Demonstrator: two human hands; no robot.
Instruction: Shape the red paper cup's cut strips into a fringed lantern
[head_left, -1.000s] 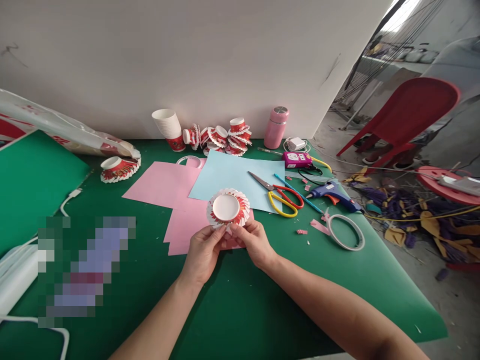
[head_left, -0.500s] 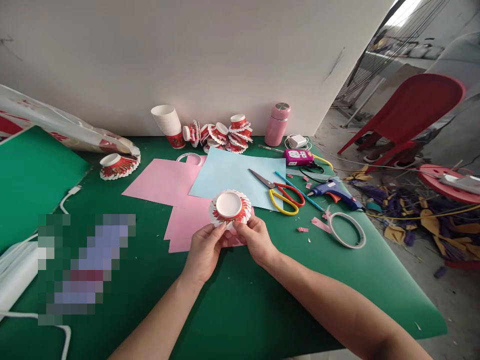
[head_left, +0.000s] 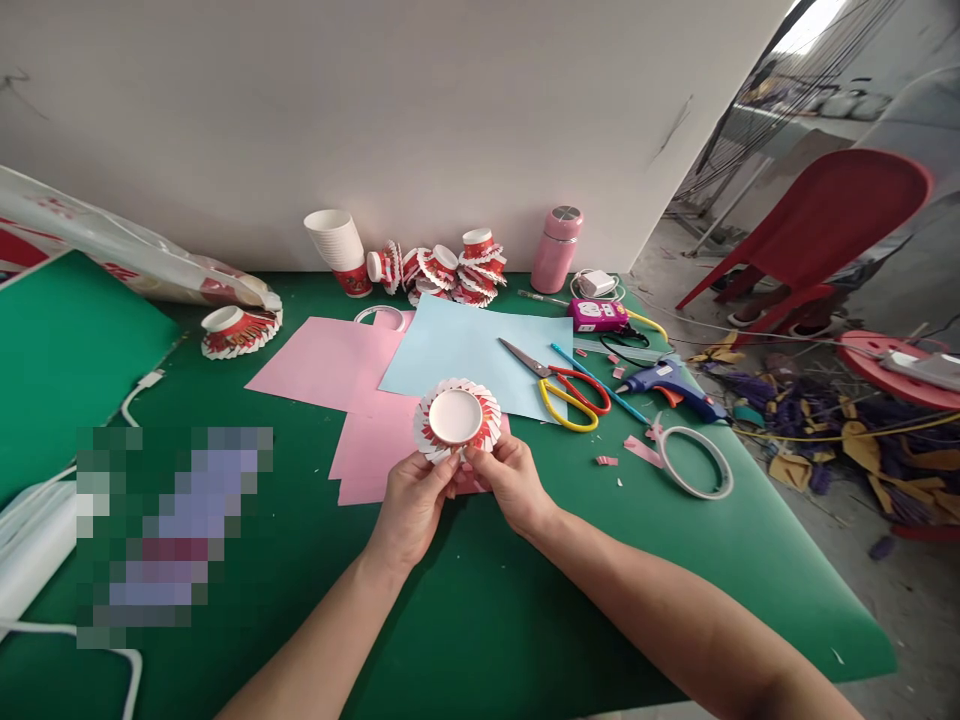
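Observation:
Both hands pinch the near edge of a cut paper cup (head_left: 456,416), its white round base facing up and its red-and-white sides fanned into pleated strips around it. My left hand (head_left: 414,500) grips the edge from the left, thumb on top. On the right, my right hand (head_left: 517,485) pinches the same edge, close to the left fingers. The undersides of the fingers are hidden. Below the cup lie pink paper sheets (head_left: 367,455), and a light blue sheet (head_left: 457,345) lies just beyond. Scissors (head_left: 559,385) with red and yellow handles rest on the blue sheet's right side.
Along the wall stand stacked paper cups (head_left: 335,250), several cut cups (head_left: 442,268) and a pink flask (head_left: 556,250). To the right lie a blue glue gun (head_left: 671,385), a tape roll (head_left: 726,470) and a blue pencil (head_left: 600,383). Another cut cup (head_left: 232,335) sits left.
The cut cup has tilted slightly, showing more of its pleated ring, and shifted a little left. Both hands still hold it, barely moved.

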